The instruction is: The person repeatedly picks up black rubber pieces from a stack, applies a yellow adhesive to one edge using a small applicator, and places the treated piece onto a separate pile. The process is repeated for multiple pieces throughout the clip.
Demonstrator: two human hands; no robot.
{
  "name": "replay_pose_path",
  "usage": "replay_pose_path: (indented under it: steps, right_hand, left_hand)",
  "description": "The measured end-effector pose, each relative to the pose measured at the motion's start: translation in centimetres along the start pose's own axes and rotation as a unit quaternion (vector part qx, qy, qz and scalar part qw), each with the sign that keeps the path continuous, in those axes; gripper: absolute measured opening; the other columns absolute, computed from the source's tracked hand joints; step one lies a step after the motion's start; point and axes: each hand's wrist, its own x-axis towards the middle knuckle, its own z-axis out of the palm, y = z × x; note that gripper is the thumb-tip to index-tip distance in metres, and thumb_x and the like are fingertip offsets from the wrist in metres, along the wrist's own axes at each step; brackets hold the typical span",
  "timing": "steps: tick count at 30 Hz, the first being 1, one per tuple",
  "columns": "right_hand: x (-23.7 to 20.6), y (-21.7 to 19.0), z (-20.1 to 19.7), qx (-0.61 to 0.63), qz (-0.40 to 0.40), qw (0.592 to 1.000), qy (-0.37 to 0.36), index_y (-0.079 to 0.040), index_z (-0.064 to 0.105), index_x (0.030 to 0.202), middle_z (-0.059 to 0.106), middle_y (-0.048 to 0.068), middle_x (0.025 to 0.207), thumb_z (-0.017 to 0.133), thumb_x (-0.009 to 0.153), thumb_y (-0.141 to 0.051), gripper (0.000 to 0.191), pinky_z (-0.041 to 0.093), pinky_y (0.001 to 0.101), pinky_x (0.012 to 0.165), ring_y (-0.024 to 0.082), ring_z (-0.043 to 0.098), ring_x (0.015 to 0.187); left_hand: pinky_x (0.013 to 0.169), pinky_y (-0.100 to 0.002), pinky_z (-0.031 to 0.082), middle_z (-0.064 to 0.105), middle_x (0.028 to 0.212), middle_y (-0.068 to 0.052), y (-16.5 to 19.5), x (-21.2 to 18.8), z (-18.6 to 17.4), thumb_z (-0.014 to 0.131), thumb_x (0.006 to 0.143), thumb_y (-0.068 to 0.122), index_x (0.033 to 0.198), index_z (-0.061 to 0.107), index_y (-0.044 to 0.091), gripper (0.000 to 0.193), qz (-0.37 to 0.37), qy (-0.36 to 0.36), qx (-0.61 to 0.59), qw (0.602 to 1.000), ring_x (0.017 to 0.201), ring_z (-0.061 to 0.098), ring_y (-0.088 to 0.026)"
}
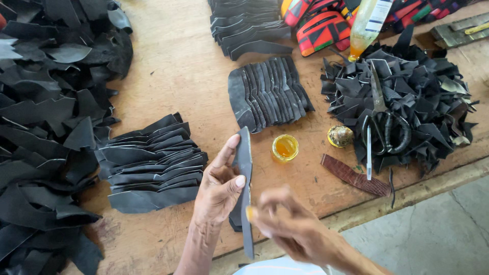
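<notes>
Nearest the camera, the left hand (220, 187) grips a long, narrow black leather strip (245, 168), thumb on its near face and fingers behind, holding it upright on its edge above the wooden counter (173, 76). At 3 o'clock from it, the right hand (288, 224) is blurred; its fingers curl toward the strip's lower edge, with something small and yellow at the fingertips touching the leather, though whether it pinches anything cannot be told.

Just beyond the strip, at 1 o'clock, stands a small round pot of yellow glue (284, 147). At 3 o'clock from the pot lie a rounded brownish lump (340, 136), a white pen (369, 153) and a reddish textured strip (355, 175).

At 9 o'clock from the left hand sits a fanned stack of black pieces (153, 168), and past it a large loose heap (46, 122). Farther out at 12 o'clock lies another overlapped stack (267, 91), with a third (244, 23) behind it. At 2 o'clock, black-handled scissors (382, 114) rest on a pile of scraps (423, 97); a plastic bottle (368, 25) and colourful patterned items (321, 28) lie beyond.
</notes>
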Motion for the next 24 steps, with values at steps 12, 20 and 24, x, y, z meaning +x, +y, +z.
replay_pose_path:
  steps: [12, 20, 24]
  right_hand:
    - [6.1, 2.4, -8.3, -0.306, 0.137, 0.934, -0.125, -0.009, 0.073, 0.116, 0.036, 0.011, 0.147, 0.084, 0.068, -0.027, 0.052, 0.033, 0.0453, 0.111, 0.035, 0.033, 0.132]
    - [8.4, 5.0, -6.6, -0.315, 0.201, 0.898, -0.234, -0.009, 0.074, 0.112, 0.035, 0.01, 0.153, 0.086, 0.068, -0.027, 0.05, 0.031, 0.044, 0.114, 0.034, 0.03, 0.136]
    - [7.1, 3.9, -7.3, -0.325, 0.154, 0.919, -0.158, -0.008, 0.074, 0.114, 0.039, 0.012, 0.15, 0.086, 0.067, -0.025, 0.051, 0.033, 0.0456, 0.113, 0.035, 0.034, 0.132]
  left_hand:
    - [0.084, -0.028, 0.061, 0.072, 0.119, -0.008, -0.2, -1.3, -2.9, 0.068, 0.079, -0.014, 0.129, 0.065, 0.003, 0.052, -0.013, 0.106, 0.058, 0.993, 0.101, 0.071, -0.015]
    - [0.092, -0.032, 0.058, 0.071, 0.124, -0.009, -0.8, -1.4, -2.9, 0.067, 0.082, -0.012, 0.126, 0.066, 0.001, 0.046, -0.017, 0.096, 0.059, 0.993, 0.108, 0.069, -0.018]
    - [0.094, -0.034, 0.057, 0.069, 0.126, -0.013, -1.0, -1.5, -2.9, 0.067, 0.088, -0.014, 0.131, 0.063, -0.001, 0.044, -0.018, 0.071, 0.024, 0.997, 0.109, 0.068, -0.02]
